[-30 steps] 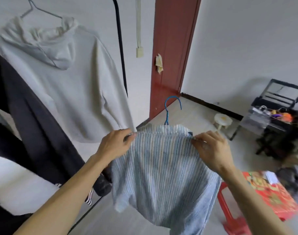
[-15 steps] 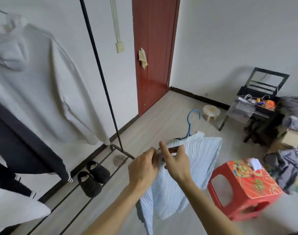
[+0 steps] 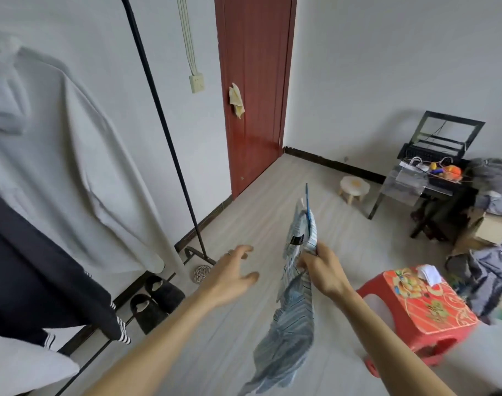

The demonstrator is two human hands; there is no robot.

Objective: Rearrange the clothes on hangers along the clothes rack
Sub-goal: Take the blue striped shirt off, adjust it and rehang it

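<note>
Blue-striped shirt (image 3: 294,324) on blue hanger (image 3: 307,202), edge-on, dangling right of black rack (image 3: 170,144); white hoodie (image 3: 58,167), dark garment (image 3: 30,267) hang on it.

Soft, even daylight all over, bright enough with no harsh glare, and only faint shadows, like the hazy grey patch low on the white wall (image 3: 387,81) at the right. Motion blur smears the lower end of the striped shirt (image 3: 294,324) and the left hand (image 3: 230,277) fingertips, and the white hoodie (image 3: 58,138) at the left edge looks mushy. The wide-angle lens bends the rack pole (image 3: 170,144) into a curve and stretches both forearms near the bottom.
</note>
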